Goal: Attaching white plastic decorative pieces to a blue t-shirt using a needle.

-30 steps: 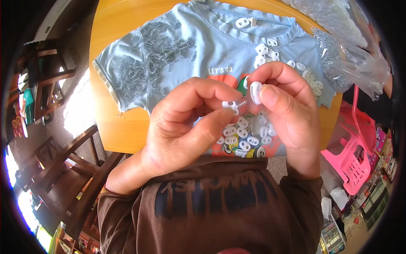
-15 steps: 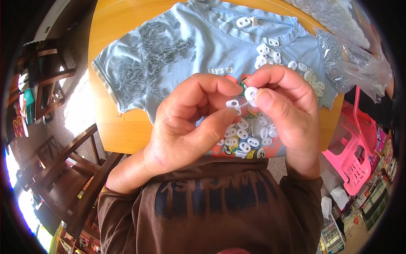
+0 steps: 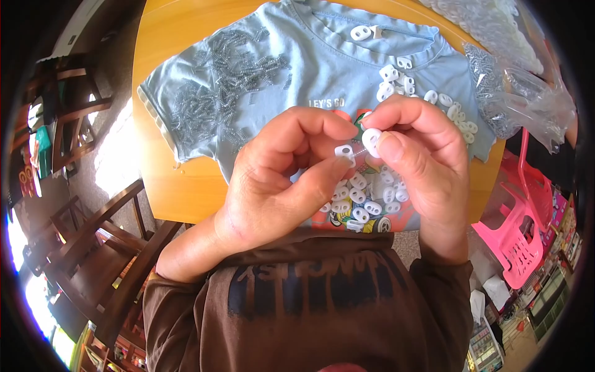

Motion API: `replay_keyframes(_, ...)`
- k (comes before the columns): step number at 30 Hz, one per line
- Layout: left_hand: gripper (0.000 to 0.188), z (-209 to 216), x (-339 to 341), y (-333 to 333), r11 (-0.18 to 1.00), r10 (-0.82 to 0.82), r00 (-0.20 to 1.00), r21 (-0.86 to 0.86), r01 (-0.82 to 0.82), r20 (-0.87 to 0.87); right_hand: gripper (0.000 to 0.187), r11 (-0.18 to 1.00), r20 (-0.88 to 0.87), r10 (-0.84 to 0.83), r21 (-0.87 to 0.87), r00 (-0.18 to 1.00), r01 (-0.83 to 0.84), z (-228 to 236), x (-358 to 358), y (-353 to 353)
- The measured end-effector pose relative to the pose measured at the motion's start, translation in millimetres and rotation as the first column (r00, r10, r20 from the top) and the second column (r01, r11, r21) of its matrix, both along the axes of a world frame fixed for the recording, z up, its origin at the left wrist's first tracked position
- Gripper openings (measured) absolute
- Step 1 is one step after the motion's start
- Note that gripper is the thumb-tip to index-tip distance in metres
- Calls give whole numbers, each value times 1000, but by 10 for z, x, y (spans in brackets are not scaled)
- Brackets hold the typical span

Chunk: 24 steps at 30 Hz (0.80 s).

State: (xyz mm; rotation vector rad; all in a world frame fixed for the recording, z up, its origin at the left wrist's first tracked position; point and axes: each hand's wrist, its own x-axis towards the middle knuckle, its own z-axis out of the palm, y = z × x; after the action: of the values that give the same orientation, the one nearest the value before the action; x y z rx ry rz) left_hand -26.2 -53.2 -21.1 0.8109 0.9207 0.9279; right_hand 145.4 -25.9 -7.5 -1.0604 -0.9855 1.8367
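Observation:
My left hand (image 3: 266,180) pinches a small white cord-lock piece (image 3: 344,151) with a hole in it between thumb and index finger. Opposite it, my right hand (image 3: 431,164) grips a white oval two-hole cord-lock piece (image 3: 372,142). A thin metal spring (image 3: 360,150) spans the short gap between the two pieces; whether its ends sit inside them I cannot tell. Below my fingers, several white oval pieces (image 3: 357,195) lie on a light blue T-shirt (image 3: 297,68). A heap of small springs (image 3: 211,105) covers its left sleeve side, and more white pieces (image 3: 388,73) rest toward its right shoulder.
The shirt is spread over a wooden table (image 3: 180,192). At the far right are a clear bag of springs (image 3: 489,80) and a bag of whitish pieces (image 3: 489,25). A pink plastic chair (image 3: 520,242) stands to the right, dark wooden chairs (image 3: 99,266) to the left.
Both hands keep their pinch, with the two white pieces and the spring almost unmoved. The whole view has shifted very slightly.

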Motion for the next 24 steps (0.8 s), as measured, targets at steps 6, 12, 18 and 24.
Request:
replay_keyframes(6, 27, -1, 22, -1, 1000, 3, 1000, -19, -4, -25, 17, 997, -33, -13, 77, 999, 16, -24, -33, -13)
replay_keyframes(12, 29, -62, -27, -7, 999, -36, 999, 29, 36, 7, 14, 991, 31, 9, 133, 999, -13, -50, -13, -13)
replay_keyframes(18, 28, -64, -16, -9, 999, -34, 999, 24, 33, 36, 13, 969, 127, 46, 236, 991, -75, -73, 14, -17)
replay_keyframes(24, 26, -51, -36, 0, 998, -53, 999, 20, 53, 8, 11, 950, 225, 2, 303, 974, -72, -122, 17, -12)
